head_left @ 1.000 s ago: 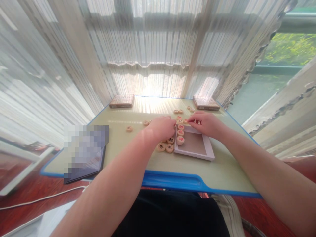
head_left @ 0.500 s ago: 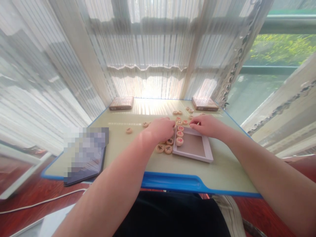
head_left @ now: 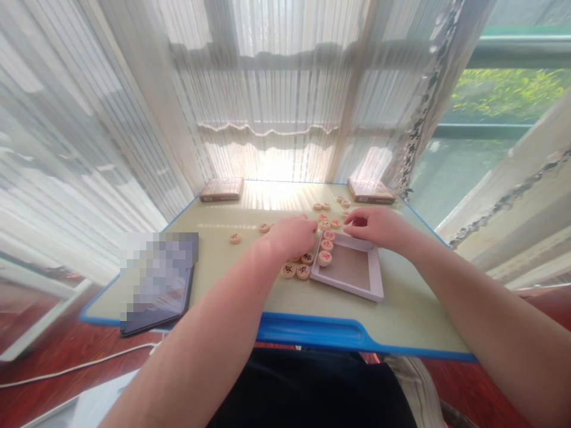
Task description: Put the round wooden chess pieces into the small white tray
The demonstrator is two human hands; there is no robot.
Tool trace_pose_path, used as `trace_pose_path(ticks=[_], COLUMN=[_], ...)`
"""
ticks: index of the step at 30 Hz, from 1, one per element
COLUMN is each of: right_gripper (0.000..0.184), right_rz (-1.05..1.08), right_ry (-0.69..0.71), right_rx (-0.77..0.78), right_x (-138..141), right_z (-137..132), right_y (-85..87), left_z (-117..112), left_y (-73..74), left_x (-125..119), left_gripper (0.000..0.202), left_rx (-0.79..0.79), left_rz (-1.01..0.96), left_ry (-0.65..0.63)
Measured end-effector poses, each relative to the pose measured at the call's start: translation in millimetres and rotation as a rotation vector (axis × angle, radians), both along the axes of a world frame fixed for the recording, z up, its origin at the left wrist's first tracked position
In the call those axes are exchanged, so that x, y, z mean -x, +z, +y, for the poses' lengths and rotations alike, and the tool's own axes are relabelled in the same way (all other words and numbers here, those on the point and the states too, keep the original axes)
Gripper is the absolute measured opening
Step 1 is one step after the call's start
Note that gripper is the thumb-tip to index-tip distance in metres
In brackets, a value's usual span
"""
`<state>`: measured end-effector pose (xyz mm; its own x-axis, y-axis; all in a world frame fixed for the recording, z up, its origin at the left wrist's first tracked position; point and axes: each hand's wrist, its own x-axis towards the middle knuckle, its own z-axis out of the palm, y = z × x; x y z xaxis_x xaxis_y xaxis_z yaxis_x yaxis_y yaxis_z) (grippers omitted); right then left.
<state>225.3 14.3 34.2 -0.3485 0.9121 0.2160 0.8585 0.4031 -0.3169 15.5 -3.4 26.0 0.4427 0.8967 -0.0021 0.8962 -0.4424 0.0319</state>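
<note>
Three red-lettered xiangqi pieces (head_left: 327, 245) stand in a row along the left side of a shallow pale tray (head_left: 352, 264), just right of and below the centre of the frame. They look like wood: probably light, hard and smooth, apt to slide or roll if caught off-centre, and best pinched by the round rim between thumb and fingertip. The tray seems light and thin-walled, likely to shift if bumped, so its side walls are the place to hold it. More discs lie just above the tray, among them a red-lettered piece (head_left: 335, 223) and a black-lettered piece (head_left: 325, 224). The left hand (head_left: 292, 233) bends over the discs at the tray's upper left; its fingers point away from the view, so I cannot tell what, if anything, they hold. The right hand (head_left: 375, 226), by the tray's upper-right corner, is loosely curled with thumb and fingers a little apart and nothing visible between them. Below the left hand, black-lettered discs (head_left: 303, 271) cluster beside the tray; a lone disc (head_left: 234, 238) lies well to the left. Farther out on the bench (head_left: 410, 309) are a partly blurred tablet (head_left: 156, 303) at lower left and two flat boxes, one at upper left (head_left: 222, 189) and one at upper right (head_left: 371, 190), before a sheer curtain (head_left: 285, 89).
</note>
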Motion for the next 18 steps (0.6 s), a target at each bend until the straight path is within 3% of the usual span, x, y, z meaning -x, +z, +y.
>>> trace_pose_path(ticks=[18], right_gripper=[0.022], right_rz=[-0.130], right_ry=[0.221], right_rx=[-0.034], right_x=[11.3], right_z=[-22.9], right_y=[10.2], left_z=[0.5], left_y=[-0.7], left_x=[0.1], left_gripper=[0.033], left_rx=[-0.021], left_rz=[-0.014], left_ry=[0.003])
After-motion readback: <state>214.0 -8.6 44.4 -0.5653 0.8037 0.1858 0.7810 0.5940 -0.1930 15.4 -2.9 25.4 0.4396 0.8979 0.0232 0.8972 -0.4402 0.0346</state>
